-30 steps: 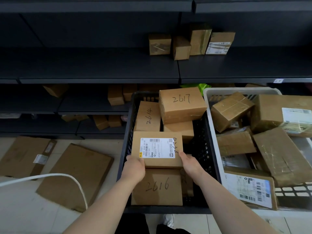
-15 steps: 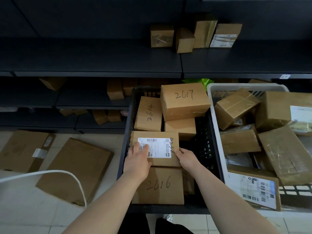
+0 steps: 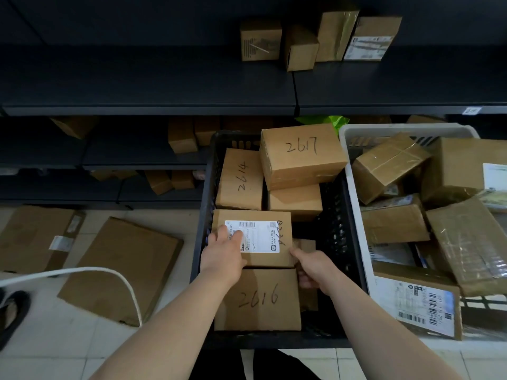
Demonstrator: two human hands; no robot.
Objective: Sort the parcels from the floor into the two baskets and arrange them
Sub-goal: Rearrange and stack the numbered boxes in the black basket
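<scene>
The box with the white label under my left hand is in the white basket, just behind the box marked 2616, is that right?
Not quite. The head view shows the labelled box under your left hand in the black basket, not the white basket. It is just behind the box marked 2616, as you said.

Handwritten black numbers in the black plastic basket [image 3: 203, 215]: "2617" on the upper-centre brown cardboard box [image 3: 301, 154]; "2614", written sideways, on the cardboard box left of it [image 3: 241, 179]; "2616" on the lower-centre cardboard box [image 3: 258, 300]. On the middle cardboard box [image 3: 274, 261], a white barcode label [image 3: 260, 237] has print too small to read, and the handwritten digits beside it are unclear.
</scene>
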